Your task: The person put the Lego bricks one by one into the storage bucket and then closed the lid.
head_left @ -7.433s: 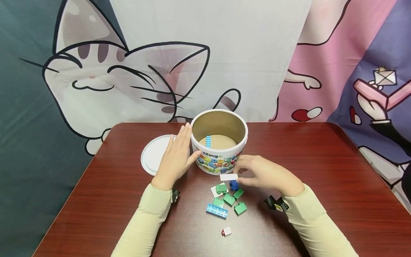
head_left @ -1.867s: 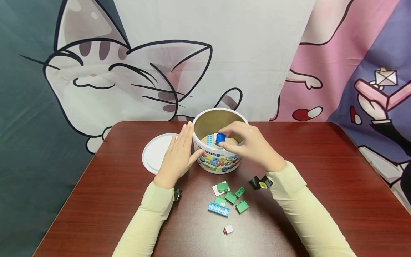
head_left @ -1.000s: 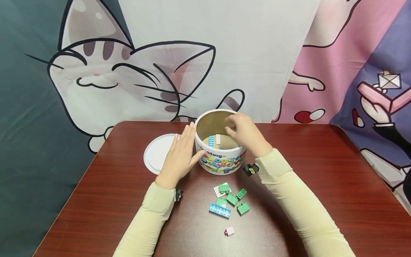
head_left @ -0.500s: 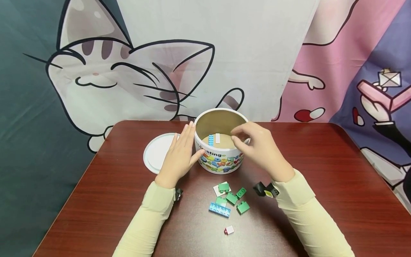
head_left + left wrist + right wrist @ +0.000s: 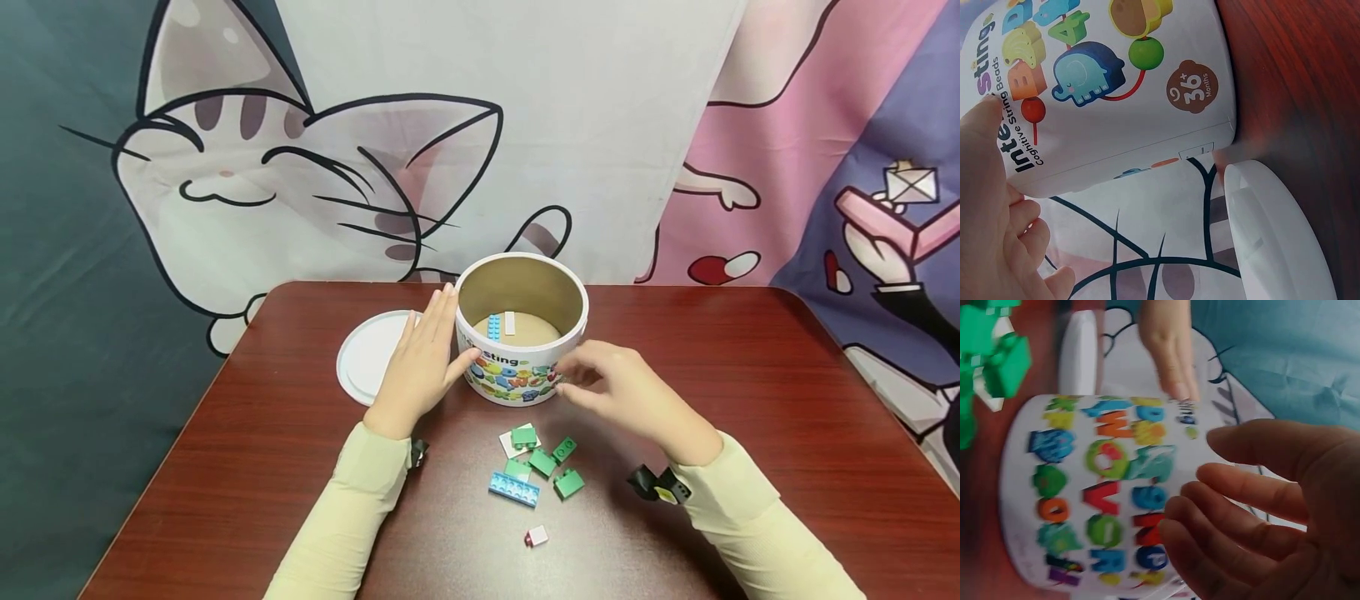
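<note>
Head view: left hand (image 5: 422,362) laid along the side wall of a printed white bucket (image 5: 517,379), fingers straight and close together, tips up by the rim, thumb spread away toward the lettered front. Right hand (image 5: 626,392) at the opposite side, just off the lower front of the bucket, fingers loosely bent, with a gap between them and the thumb; impossible to tell touching from nearly touching there.

Between the hands and slightly beyond them, bucket upright on the counter (image 5: 225,467), mouth up. Inside, on the bottom: a light-blue studded brick (image 5: 493,327) nearer the left hand, and just beside it, toward the right hand, a white brick (image 5: 510,322). Part of the bottom hidden by the front wall.

Closer to the person than the fingertips, between the wrists: a loose cluster of green bricks (image 5: 542,463), one lying over a white flat piece (image 5: 507,445). On the person's side of the cluster, a blue studded brick (image 5: 513,489); closer still, well apart, a small white-and-red piece (image 5: 537,537).

Under and to the left of the left hand, partly covered by it, a white lid (image 5: 363,354). Beyond both hands, a hanging cloth (image 5: 592,150) with cartoon prints.
</note>
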Available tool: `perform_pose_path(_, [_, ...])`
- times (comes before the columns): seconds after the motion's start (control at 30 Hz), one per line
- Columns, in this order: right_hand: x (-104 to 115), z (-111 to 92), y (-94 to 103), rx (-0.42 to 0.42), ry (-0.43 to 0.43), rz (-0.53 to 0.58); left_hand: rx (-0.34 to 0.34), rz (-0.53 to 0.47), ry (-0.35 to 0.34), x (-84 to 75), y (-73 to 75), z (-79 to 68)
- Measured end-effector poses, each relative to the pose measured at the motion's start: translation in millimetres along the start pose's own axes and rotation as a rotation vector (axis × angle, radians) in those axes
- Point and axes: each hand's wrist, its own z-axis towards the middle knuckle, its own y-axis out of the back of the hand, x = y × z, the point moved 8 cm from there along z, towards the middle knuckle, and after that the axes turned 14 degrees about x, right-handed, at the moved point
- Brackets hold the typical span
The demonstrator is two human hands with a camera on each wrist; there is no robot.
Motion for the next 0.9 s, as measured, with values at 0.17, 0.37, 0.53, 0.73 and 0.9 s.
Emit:
perform_pose_path(0.17, [-16, -7, -17.0, 0.132, -0.064, -0.003, -0.004, 0.002, -0.002, 0.0, -0.4, 0.1])
perform_pose_path(0.37, [-28, -15, -34.9, 0.210, -0.095, -0.044, 0.010, 0.001, 0.008, 0.4, -0.9, -0.2])
perform_pose_path(0.53, [-32, -18, -49.9, 0.281, -0.144, -0.042, 0.011, 0.003, 0.009, 0.3, -0.2, 0.0])
perform_pose_path(0.73, [-30, -20, -63.3, 0.319, -0.166, -0.077, 0.016, 0.007, 0.009, 0.4, -0.9, 0.3])
perform_pose_path(0.9, [-29, -20, -67.6, 0.310, -0.185, -0.131, 0.019, 0.001, 0.014, 1.4, -1.3, 0.7])
